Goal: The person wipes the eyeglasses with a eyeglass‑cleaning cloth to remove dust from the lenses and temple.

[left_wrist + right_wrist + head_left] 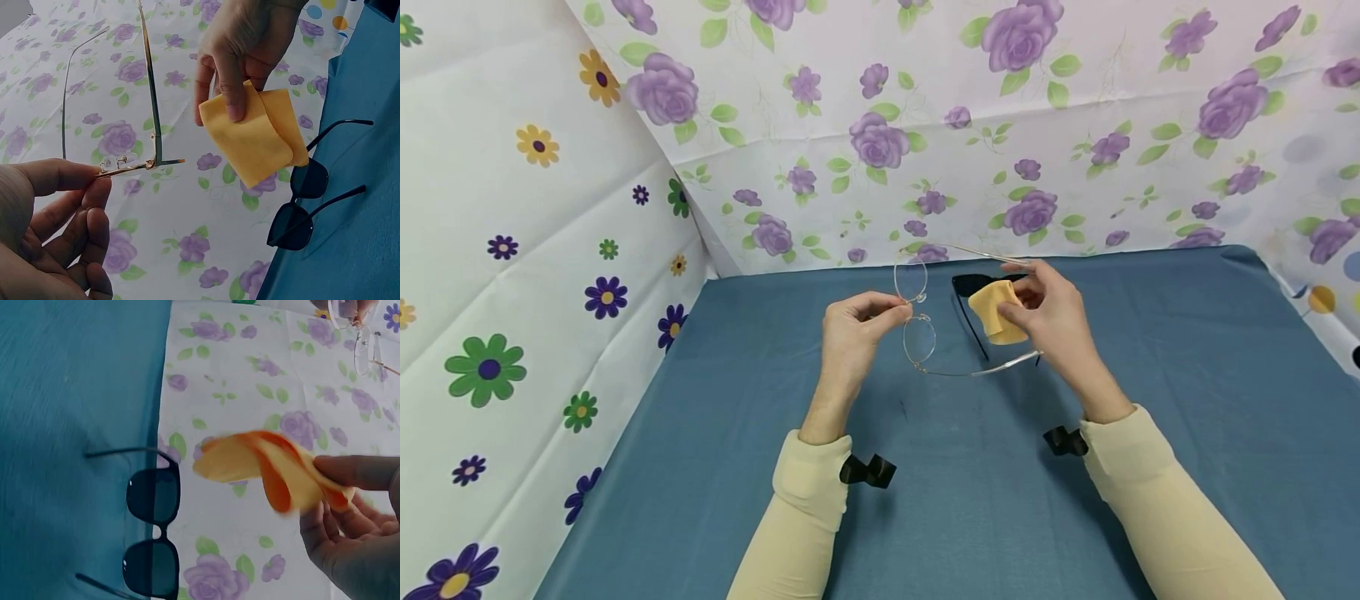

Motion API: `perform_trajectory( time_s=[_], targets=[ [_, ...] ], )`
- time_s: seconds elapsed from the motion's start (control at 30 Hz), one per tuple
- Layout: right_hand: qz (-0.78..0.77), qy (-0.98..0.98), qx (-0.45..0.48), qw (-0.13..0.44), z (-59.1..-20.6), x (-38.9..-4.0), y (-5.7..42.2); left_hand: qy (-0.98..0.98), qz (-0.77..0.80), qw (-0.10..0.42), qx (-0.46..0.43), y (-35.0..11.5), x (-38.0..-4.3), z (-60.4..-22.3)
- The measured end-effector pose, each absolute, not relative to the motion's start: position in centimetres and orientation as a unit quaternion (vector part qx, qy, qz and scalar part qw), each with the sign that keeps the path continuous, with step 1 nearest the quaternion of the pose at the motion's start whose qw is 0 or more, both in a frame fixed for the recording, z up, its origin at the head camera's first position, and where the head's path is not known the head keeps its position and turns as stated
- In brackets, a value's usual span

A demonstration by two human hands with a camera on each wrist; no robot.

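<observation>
My left hand point(859, 329) pinches a pair of thin gold-framed eyeglasses point(919, 364) at the bridge, between thumb and forefinger. The glasses are held up off the table, with their temples unfolded and reaching toward the right. A folded yellow cloth point(997, 312) hangs from my right hand point(1054, 312), gripped between thumb and fingers. In the left wrist view the cloth point(250, 137) is apart from the glasses point(152, 94). Black sunglasses point(152, 497) lie at the back of the table, partly hidden behind the cloth in the head view.
A blue cloth point(700, 467) covers the table. Behind it rises a white sheet with purple roses point(880, 142), and another sheet with coloured daisies point(486, 371) stands along the left. Each sleeve has a black strap piece point(868, 472) at the cuff.
</observation>
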State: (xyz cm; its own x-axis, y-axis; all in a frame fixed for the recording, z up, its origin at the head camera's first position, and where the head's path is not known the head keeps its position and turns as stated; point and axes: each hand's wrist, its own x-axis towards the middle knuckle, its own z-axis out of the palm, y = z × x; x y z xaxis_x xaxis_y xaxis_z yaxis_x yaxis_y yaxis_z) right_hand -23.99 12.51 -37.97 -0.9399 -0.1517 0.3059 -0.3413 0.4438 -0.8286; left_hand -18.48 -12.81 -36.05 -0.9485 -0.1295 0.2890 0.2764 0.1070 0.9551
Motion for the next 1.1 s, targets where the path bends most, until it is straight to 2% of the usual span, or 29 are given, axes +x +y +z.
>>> perform_trajectory(
  time_s=[0.2, 0.33, 0.43, 0.7, 0.83, 0.97, 1.1],
  targets=[
    [0.587, -0.806, 0.069, 0.028, -37.8, -24.3, 13.4, -0.714, -0.685, 0.136, -0.051, -12.7, -18.7, -36.4],
    [0.665, -0.746, 0.042, 0.019, -37.5, -24.1, 13.0, -0.710, -0.691, 0.125, -0.049, -12.5, -18.8, -36.6],
    [0.683, -0.725, 0.062, 0.056, -37.2, -23.3, 12.0, -0.710, -0.693, 0.112, -0.053, -12.2, -18.8, -36.9],
    [0.600, -0.751, 0.146, 0.235, -37.5, -20.8, 8.5, -0.712, -0.694, 0.089, -0.058, -11.2, -18.7, -37.1],
    [0.525, -0.761, 0.221, 0.312, -38.3, -20.6, 7.9, -0.716, -0.690, 0.081, -0.068, -10.8, -18.7, -37.3],
    [0.463, -0.762, 0.287, 0.351, -38.8, -20.9, 7.7, -0.726, -0.678, 0.075, -0.085, -10.5, -18.5, -37.2],
    [0.422, -0.770, 0.315, 0.360, -39.1, -20.8, 7.5, -0.746, -0.656, 0.074, -0.092, -10.3, -18.3, -37.0]
  ],
)
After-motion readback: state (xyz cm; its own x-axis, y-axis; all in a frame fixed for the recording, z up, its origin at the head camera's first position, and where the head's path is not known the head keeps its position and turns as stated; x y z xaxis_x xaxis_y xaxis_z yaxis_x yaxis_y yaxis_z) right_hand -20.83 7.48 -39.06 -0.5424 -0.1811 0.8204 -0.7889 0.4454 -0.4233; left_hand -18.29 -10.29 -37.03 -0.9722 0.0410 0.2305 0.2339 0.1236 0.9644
